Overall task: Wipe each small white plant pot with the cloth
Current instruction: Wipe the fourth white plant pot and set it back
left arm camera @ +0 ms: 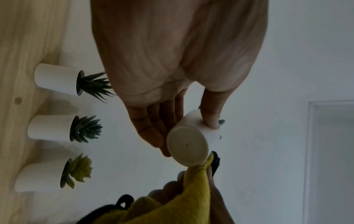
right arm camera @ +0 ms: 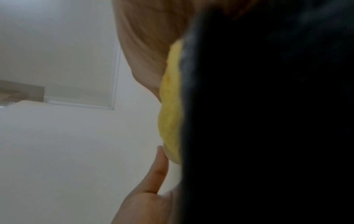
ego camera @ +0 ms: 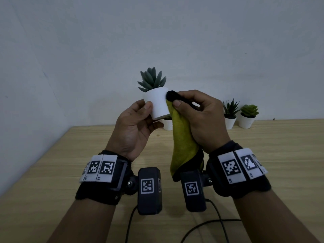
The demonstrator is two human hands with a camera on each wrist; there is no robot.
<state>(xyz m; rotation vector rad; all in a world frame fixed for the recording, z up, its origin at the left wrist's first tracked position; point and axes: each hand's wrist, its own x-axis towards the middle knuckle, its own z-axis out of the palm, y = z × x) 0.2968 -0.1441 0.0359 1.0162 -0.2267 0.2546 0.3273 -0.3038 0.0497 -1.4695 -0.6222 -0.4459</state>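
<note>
Cloth (right arm camera: 170, 106) blocks right wrist view.

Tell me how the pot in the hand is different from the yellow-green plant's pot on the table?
The held pot is lifted and tilted in the left hand, with the cloth against it; the table pot stands upright and untouched. The held pot's plant is grey-green, the other's yellow-green. Both pots are small and white.

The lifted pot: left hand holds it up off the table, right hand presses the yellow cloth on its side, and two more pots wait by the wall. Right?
Not quite: three pots wait by the wall, not two. The left wrist view shows all three. The rest stands: the left hand holds the lifted pot, and the right hand presses the yellow cloth to it.
</note>
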